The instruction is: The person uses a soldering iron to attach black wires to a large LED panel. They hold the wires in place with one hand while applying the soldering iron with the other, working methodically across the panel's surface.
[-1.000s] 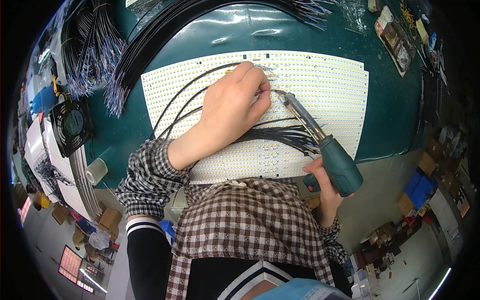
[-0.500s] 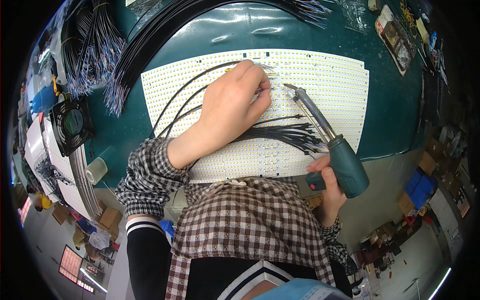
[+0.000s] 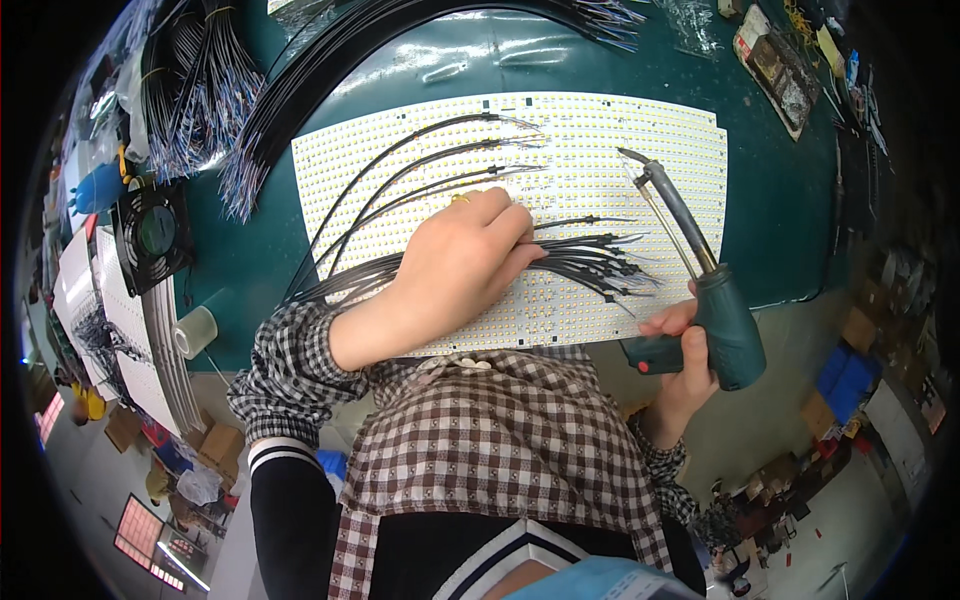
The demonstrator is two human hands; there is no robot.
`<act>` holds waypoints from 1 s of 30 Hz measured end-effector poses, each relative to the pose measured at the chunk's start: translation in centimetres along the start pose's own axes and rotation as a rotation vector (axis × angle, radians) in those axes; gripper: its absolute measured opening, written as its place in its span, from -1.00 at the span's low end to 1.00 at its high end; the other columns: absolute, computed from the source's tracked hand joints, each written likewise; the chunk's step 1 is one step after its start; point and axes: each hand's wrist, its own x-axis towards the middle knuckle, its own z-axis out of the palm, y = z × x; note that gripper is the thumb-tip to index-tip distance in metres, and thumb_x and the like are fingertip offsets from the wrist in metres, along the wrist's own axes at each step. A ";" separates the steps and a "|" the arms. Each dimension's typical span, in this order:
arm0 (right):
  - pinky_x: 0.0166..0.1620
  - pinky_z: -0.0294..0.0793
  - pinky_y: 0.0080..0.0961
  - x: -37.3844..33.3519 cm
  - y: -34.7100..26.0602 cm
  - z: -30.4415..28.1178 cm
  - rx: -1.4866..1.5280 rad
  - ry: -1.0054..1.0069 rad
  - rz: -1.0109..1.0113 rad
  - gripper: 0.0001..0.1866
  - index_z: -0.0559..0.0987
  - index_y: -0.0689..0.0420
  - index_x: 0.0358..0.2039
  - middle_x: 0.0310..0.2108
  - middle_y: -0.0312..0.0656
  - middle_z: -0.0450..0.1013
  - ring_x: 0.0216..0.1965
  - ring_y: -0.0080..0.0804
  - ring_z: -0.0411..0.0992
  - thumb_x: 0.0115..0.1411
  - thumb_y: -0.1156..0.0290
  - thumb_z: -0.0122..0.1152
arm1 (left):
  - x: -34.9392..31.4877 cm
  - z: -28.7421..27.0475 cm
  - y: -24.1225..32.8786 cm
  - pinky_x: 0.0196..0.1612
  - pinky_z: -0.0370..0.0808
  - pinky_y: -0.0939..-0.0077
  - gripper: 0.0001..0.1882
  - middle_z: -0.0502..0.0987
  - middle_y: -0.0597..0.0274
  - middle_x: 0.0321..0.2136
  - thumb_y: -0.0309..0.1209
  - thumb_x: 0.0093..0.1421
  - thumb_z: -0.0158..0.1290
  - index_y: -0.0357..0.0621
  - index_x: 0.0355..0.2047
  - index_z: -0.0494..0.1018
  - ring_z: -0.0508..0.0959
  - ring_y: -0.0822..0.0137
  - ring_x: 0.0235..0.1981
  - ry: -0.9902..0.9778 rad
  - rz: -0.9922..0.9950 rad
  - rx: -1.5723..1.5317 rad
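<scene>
My left hand (image 3: 450, 262) is over the middle of a white LED panel (image 3: 660, 205), its thumb and fingers pinched on a black cable (image 3: 570, 222) at the upper side of a cable bundle (image 3: 590, 268). The palm hides part of that cable. Above the hand, three separate black cables curve across the panel, the lowest one (image 3: 440, 184) nearest my fingers; their thin wire ends lie on the panel's middle. At the right, my right hand (image 3: 690, 365) is wrapped round the handle of a green soldering gun (image 3: 728, 325). Its tip is over the panel's right part, apart from the wires.
Thick bundles of black cables (image 3: 330, 60) lie along the table's back and left. A small black fan (image 3: 152, 235), a roll of tape (image 3: 195, 332) and stacked white panels (image 3: 150, 335) are at the left. A dirty, dark-stained tray (image 3: 778, 75) sits at the back right.
My left hand has come down toward me from the third cable's end to the bundle, uncovering the three cables. The soldering gun has moved right, away from the wire ends.
</scene>
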 end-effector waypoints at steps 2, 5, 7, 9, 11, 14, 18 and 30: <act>-0.31 0.66 -0.37 -0.1 0.1 -0.3 -0.002 0.005 -0.025 -0.42 0.30 0.55 0.14 -0.38 -0.09 0.43 -0.35 -0.34 0.47 0.34 0.27 0.13 | -0.6 0.4 0.6 -0.38 0.45 0.21 -0.80 0.46 0.13 -0.39 -0.48 0.08 0.26 -0.14 -0.32 0.46 0.53 0.06 -0.41 0.009 -0.042 -0.017; -0.32 0.66 -0.37 -0.4 0.4 -0.4 0.023 0.032 -0.039 -0.41 0.30 0.55 0.14 -0.38 -0.09 0.43 -0.36 -0.35 0.47 0.34 0.26 0.13 | -1.0 0.8 1.5 -0.37 0.46 0.22 -0.81 0.45 0.12 -0.39 -0.47 0.10 0.26 -0.16 -0.34 0.46 0.53 0.05 -0.40 0.032 -0.105 0.001; -0.32 0.67 -0.38 -0.3 0.7 -0.5 0.029 0.037 -0.043 -0.40 0.30 0.55 0.14 -0.39 -0.09 0.43 -0.36 -0.35 0.47 0.34 0.25 0.14 | -0.4 0.8 0.8 -0.36 0.46 0.22 -0.82 0.46 0.11 -0.39 -0.46 0.11 0.25 -0.17 -0.35 0.45 0.54 0.05 -0.39 0.039 -0.096 0.015; -0.32 0.67 -0.38 -0.2 1.1 -0.6 0.039 0.036 -0.050 -0.39 0.29 0.56 0.14 -0.39 -0.10 0.43 -0.36 -0.35 0.47 0.34 0.24 0.14 | -0.1 0.6 0.4 -0.36 0.46 0.23 -0.82 0.46 0.11 -0.38 -0.45 0.12 0.25 -0.17 -0.34 0.45 0.54 0.05 -0.39 0.008 -0.090 0.031; -0.32 0.67 -0.38 -0.4 1.5 -0.8 0.066 0.038 -0.072 -0.39 0.29 0.56 0.14 -0.39 -0.10 0.43 -0.36 -0.35 0.47 0.34 0.24 0.14 | 0.1 0.4 0.3 -0.35 0.46 0.24 -0.82 0.46 0.11 -0.38 -0.45 0.13 0.24 -0.18 -0.35 0.45 0.54 0.06 -0.40 -0.012 -0.112 -0.005; -0.32 0.67 -0.39 -0.5 1.5 -1.1 0.083 0.039 -0.072 -0.38 0.28 0.56 0.15 -0.38 -0.10 0.43 -0.34 -0.34 0.48 0.35 0.24 0.13 | 0.1 0.4 0.2 -0.36 0.46 0.26 -0.83 0.47 0.12 -0.39 -0.46 0.14 0.23 -0.19 -0.35 0.44 0.55 0.08 -0.42 -0.018 -0.156 -0.073; -0.32 0.67 -0.39 -0.4 1.7 -1.4 0.102 0.003 -0.107 -0.38 0.27 0.56 0.16 -0.37 -0.10 0.43 -0.33 -0.34 0.48 0.36 0.23 0.12 | 0.1 0.2 0.3 -0.34 0.46 0.21 -0.85 0.47 0.10 -0.40 -0.46 0.14 0.21 -0.18 -0.36 0.44 0.54 0.03 -0.39 -0.033 -0.182 -0.103; -0.30 0.67 -0.32 -0.2 1.8 -1.3 0.257 0.030 -0.114 -0.35 0.28 0.56 0.15 -0.36 -0.07 0.44 -0.34 -0.28 0.50 0.27 0.27 0.23 | -0.2 -3.7 0.8 -0.35 0.44 0.14 -0.94 0.44 0.05 -0.42 -0.50 0.22 0.10 -0.18 -0.32 0.43 0.50 -0.01 -0.42 0.139 -0.092 0.231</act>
